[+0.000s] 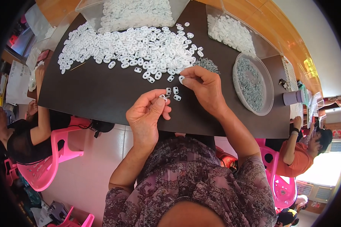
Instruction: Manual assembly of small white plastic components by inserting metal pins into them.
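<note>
The fingers of the right hand [206, 89] pinch a white oval piece [181, 79], its long axis unclear, ahead and right of the fingers of the left hand [146, 113], which grasp a small two-holed piece [163, 97]

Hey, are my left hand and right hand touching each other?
Apart. The head view shows dark tabletop and small pieces lying in the gap between the left hand and the right hand.

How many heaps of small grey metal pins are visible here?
2: one loose heap on the dark table, partly behind the right hand; another heap inside the round clear tub. Others may be hidden.
</note>
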`<state>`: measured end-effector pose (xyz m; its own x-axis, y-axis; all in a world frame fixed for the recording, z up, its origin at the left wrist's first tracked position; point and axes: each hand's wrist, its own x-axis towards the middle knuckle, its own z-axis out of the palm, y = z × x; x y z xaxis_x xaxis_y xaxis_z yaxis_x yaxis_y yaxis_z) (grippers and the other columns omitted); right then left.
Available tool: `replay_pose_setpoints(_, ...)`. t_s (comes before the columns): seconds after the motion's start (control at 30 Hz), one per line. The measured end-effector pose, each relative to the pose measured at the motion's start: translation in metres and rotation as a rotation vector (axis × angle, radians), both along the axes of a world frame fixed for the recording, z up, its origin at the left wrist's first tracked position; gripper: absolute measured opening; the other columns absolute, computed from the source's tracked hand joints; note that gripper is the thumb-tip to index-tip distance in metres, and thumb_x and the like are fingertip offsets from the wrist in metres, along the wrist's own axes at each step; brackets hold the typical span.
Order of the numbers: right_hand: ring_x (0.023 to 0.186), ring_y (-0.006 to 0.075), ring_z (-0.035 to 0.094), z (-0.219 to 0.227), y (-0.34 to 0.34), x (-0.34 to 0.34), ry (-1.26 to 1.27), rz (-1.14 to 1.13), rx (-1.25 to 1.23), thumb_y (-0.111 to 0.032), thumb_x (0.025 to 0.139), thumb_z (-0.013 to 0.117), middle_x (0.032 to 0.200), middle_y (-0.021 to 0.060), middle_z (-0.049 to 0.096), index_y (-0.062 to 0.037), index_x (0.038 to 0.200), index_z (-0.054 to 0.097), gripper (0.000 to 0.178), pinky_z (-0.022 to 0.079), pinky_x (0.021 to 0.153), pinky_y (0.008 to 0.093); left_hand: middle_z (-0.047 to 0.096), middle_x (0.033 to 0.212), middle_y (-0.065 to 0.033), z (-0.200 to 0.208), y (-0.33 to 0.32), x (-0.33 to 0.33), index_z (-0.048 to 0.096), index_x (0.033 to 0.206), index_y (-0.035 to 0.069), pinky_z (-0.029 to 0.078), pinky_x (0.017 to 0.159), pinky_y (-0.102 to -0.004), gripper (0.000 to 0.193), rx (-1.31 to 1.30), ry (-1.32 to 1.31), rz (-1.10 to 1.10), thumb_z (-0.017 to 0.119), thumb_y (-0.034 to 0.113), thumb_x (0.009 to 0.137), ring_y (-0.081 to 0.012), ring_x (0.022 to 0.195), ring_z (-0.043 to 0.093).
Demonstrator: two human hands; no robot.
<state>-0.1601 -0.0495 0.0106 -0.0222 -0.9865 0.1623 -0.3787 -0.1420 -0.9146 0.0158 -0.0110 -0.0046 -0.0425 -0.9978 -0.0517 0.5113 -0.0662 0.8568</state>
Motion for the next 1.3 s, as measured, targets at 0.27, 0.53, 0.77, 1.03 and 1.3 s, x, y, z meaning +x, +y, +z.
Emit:
replay_pose_setpoints(0.27, 0.072, 0.0053, 0.055, 0.020, 0.011, 0.000, -0.414, 0.105, 0.253, 0.000, 0.080, 0.065, 0.083, -0.0001, 0.064, 0.0007, 0.096, 0.065, 0.015, 0.043, 0.065, 0.0197, 0.064, 0.084, -0.0115, 0.008, -0.006, -0.007, 0.060, 0.100, -0.006, 0.049, 0.055, -0.0227, 0.014, 0.020, 0.023, -0.043, 0.059, 0.003, 0.089, -0.0123, 0.065, 0.060)
replay_pose_setpoints(0.53, 0.067, 0.0049, 0.052, 0.022, 0.021, 0.004, -0.545, 0.168, 0.262, -0.003, 0.080, 0.066, 0.082, 0.0001, 0.064, -0.0013, 0.101, 0.066, 0.021, 0.039, 0.058, 0.0194, 0.065, 0.082, -0.0131, 0.011, -0.001, -0.010, 0.060, 0.102, -0.006, 0.049, 0.052, -0.0247, 0.016, 0.027, 0.019, -0.047, 0.058, 0.003, 0.089, -0.0144, 0.064, 0.061)
replay_pose_setpoints(0.77, 0.068, 0.0051, 0.054, 0.022, 0.025, 0.007, -0.566, 0.135, 0.322, -0.004, 0.081, 0.067, 0.082, 0.0012, 0.066, -0.0015, 0.098, 0.068, 0.017, 0.039, 0.059, 0.0196, 0.065, 0.083, -0.0126, 0.011, 0.002, -0.009, 0.060, 0.102, -0.006, 0.049, 0.052, -0.0240, 0.015, 0.011, -0.002, -0.049, 0.058, 0.002, 0.089, -0.0140, 0.064, 0.061)
replay_pose_setpoints(1.03, 0.083, 0.0083, 0.058, 0.019, 0.027, 0.009, -0.469, 0.156, 0.203, 0.002, 0.082, 0.064, 0.089, 0.0033, 0.067, 0.0005, 0.098, 0.068, 0.017, 0.046, 0.075, 0.0221, 0.065, 0.083, -0.0106, 0.013, 0.006, -0.010, 0.060, 0.101, -0.006, 0.047, 0.052, -0.0214, 0.016, -0.010, -0.130, -0.023, 0.059, 0.004, 0.089, -0.0113, 0.064, 0.059)
replay_pose_setpoints(1.3, 0.079, 0.0079, 0.058, 0.015, 0.028, 0.014, -0.284, 0.115, 0.094, 0.000, 0.082, 0.063, 0.085, 0.0038, 0.067, 0.0005, 0.094, 0.068, 0.013, 0.047, 0.072, 0.0230, 0.064, 0.083, -0.0064, 0.010, 0.008, -0.009, 0.061, 0.102, -0.004, 0.046, 0.054, -0.0191, 0.015, -0.002, -0.201, -0.030, 0.060, 0.004, 0.089, -0.0080, 0.066, 0.058)
